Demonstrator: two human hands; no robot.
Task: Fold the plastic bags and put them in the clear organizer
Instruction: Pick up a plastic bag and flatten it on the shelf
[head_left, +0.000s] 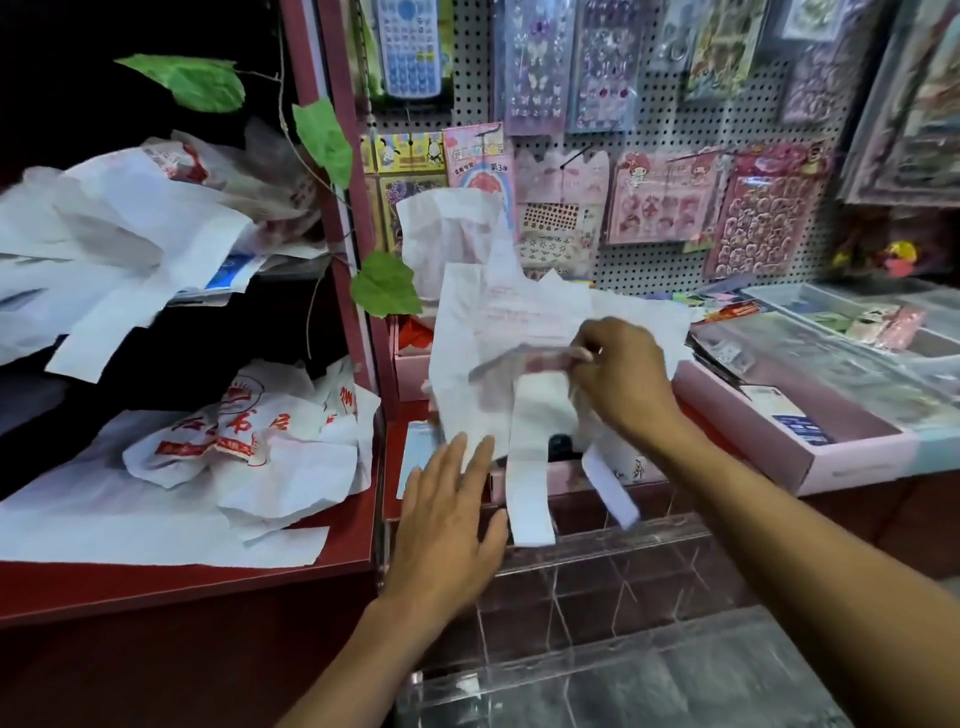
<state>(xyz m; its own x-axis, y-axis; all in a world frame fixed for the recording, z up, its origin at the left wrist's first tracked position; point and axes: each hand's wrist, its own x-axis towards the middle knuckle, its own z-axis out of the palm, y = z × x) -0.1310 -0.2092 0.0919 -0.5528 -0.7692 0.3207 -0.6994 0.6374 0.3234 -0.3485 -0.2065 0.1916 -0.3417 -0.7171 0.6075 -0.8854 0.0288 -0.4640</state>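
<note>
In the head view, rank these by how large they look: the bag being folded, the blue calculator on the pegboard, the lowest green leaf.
1. White plastic bag, pinched by the right hand: largest by far.
2. and 3. Blue calculator and lowest green leaf look alike; the calculator is cut off at the top, so unranked.

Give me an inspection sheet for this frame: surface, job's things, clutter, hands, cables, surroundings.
Surface: red counter, mostly covered by a bag and boxes.
Job's things: white plastic bag spread out, its handles hanging toward the clear organizer, whose visible compartments hold no bags; more crumpled bags on the red shelf at left.
Clutter: pink box at right; green artificial leaves on a vine.
Hands: left hand flat, fingers straight on the bag's lower edge; right hand pinches a fold of the bag.
Cables: nothing seen.
Surroundings: pegboard hung with sticker packs and a calculator.
</note>
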